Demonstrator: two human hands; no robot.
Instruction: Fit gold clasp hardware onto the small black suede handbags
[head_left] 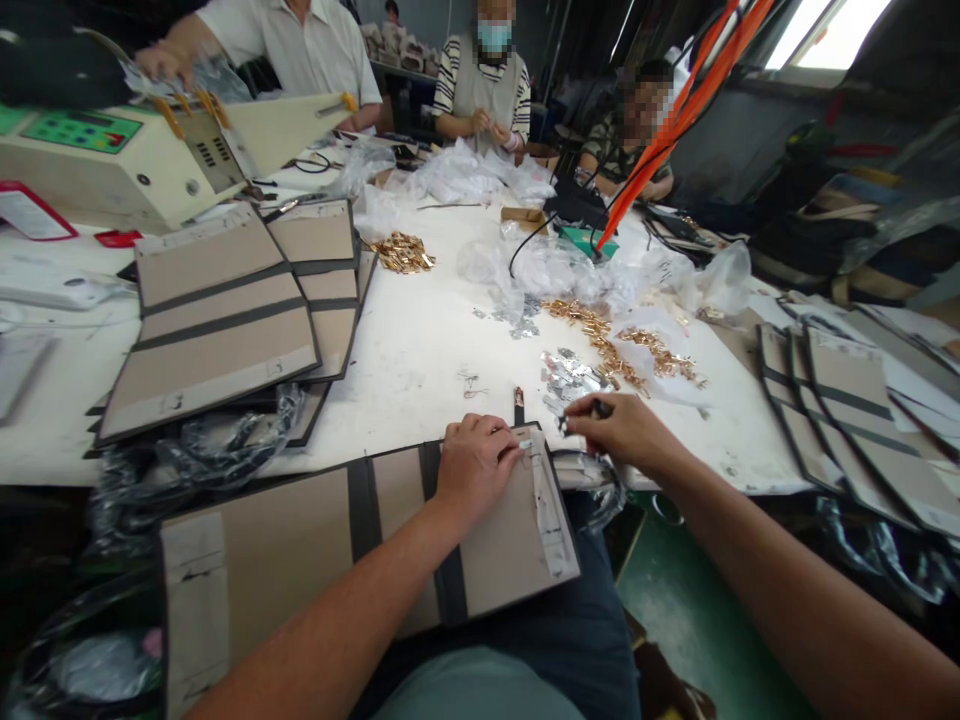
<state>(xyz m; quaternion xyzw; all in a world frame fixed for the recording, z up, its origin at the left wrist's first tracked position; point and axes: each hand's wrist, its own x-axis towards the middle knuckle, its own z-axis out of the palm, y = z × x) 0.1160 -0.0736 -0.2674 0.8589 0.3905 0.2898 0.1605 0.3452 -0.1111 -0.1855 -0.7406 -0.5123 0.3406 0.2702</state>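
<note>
A long beige folder cover (289,545) with dark cross strips and dark edges lies over my lap, its far edge against the table. My left hand (476,460) presses on it near the right end, fingers bent together by the upper edge. A short dark strap with a coppery metal tip (519,400) sticks out beyond that edge. To the right, my right hand (619,430) is closed in a pinch. A small silver metal piece (562,425) shows at its fingertips, and a dark stubby object (601,408) sits in the fingers, its kind unclear.
Flat silver metal pieces (570,375) and gold-coloured fittings (589,325) lie beyond my right hand. Stacked covers stand left (217,320) and right (847,400). A beige machine (150,165) is at the back left. An orange cable bundle (660,145) hangs down. Several people work across the table.
</note>
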